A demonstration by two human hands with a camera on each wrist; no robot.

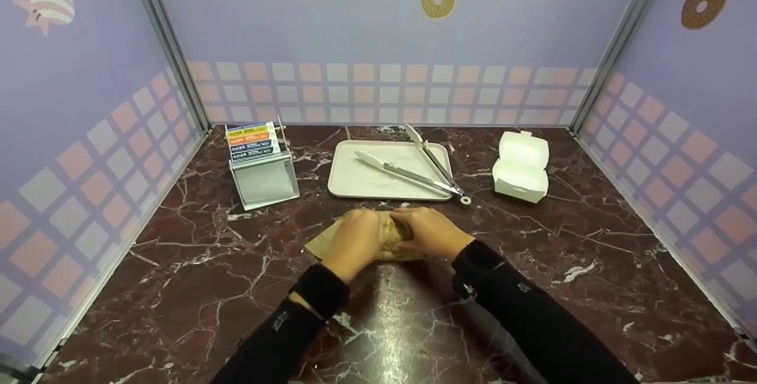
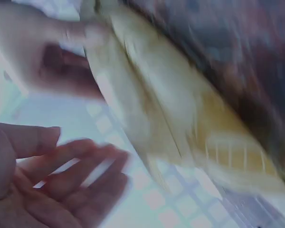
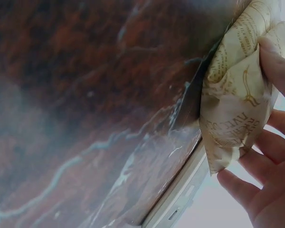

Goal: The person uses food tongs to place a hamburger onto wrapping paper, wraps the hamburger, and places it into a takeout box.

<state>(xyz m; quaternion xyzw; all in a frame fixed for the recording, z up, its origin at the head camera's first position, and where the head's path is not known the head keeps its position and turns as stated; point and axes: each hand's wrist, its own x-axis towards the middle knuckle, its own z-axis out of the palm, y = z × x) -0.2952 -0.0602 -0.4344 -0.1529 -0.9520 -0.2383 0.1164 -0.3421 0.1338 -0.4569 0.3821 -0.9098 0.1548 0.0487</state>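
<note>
A package in printed tan wrapping paper [image 1: 322, 243] lies on the marble tabletop in front of the tray. Folded layers of the paper [image 3: 237, 104] show in the right wrist view; whatever is inside is hidden. My right hand [image 1: 432, 233] holds the package's right side, thumb on top and fingers along its edge. Over the left part of the paper is my left hand [image 1: 361, 236]. In the blurred left wrist view, the fingers of my left hand [image 2: 61, 180] are loosely bent, apart from the paper, with nothing between them.
Behind the package, metal tongs [image 1: 414, 178] lie across a pale tray [image 1: 343, 186], handle end past its front edge. A white clamshell box [image 1: 520, 171] stands lid-up at the right. On the left is a metal holder [image 1: 266, 186] with several colored labeled packs [image 1: 251, 138].
</note>
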